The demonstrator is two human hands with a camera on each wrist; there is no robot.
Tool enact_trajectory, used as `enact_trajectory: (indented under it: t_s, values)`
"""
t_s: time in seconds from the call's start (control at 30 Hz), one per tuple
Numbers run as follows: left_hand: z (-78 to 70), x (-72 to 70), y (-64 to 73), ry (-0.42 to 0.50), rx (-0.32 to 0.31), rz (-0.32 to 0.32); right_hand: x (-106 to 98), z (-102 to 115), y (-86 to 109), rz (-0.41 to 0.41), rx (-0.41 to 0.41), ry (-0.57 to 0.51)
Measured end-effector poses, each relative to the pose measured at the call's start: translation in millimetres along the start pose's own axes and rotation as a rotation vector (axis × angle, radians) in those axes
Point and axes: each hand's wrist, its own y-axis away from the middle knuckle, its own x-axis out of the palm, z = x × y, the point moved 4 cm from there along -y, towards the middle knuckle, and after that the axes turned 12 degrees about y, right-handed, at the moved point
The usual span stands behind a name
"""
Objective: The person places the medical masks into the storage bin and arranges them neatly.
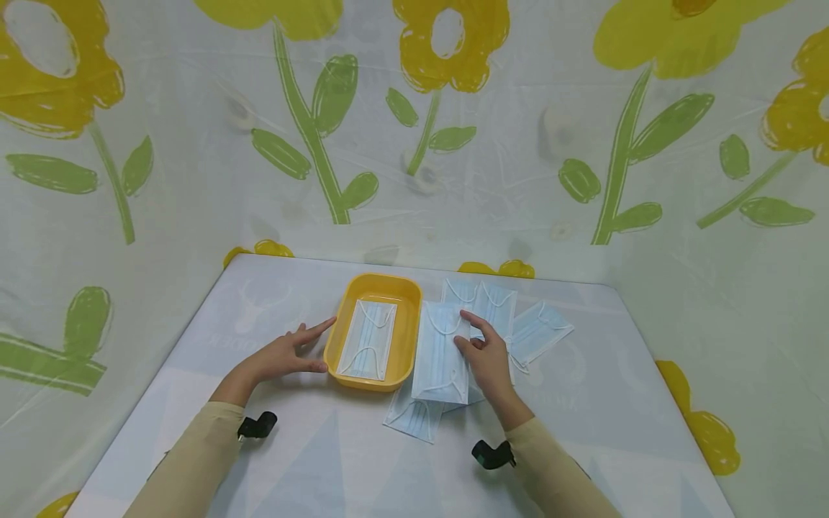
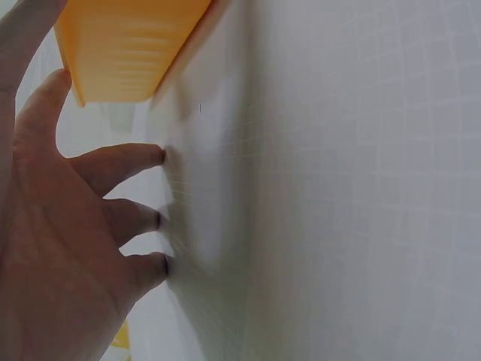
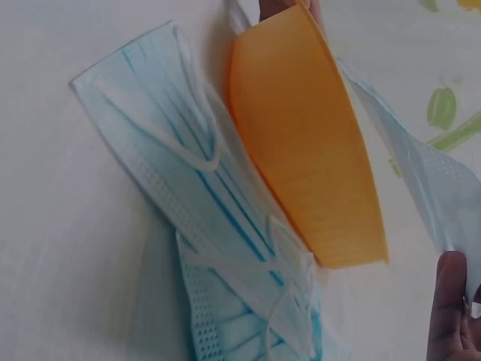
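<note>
A yellow plastic tray (image 1: 404, 342) stands on the table with one pale blue face mask (image 1: 368, 342) lying lengthwise inside. At its left side my left hand (image 1: 281, 357) spreads its fingers, with index finger and thumb right at the rim; in the left wrist view the other fingertips (image 2: 154, 156) point down at the tabletop. My right hand (image 1: 488, 363) pinches another face mask (image 1: 439, 356) by its right edge, just right of the tray. That held mask (image 3: 443, 180) is raised above the others in the right wrist view.
Several more loose masks (image 1: 540, 331) lie right of the tray, some overlapping beneath the held one. One mask (image 1: 414, 417) sticks out toward the table's front. A flower-printed cloth (image 1: 492, 208) hangs around the back and sides of the white table (image 1: 311, 460).
</note>
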Motion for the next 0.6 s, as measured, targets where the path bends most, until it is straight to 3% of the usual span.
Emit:
enact_trajectory:
  t_s: [0.23,0.6]
  values:
    - [-1.6,-0.1,0.6,-0.005,0.006,0.001,11.1,6.6,-4.2,-0.005,-0.029,-0.04]
    - [-1.0,-1.0,0.2,0.006,0.02,0.006,33.0,17.4,-10.6,0.014,0.002,-0.07]
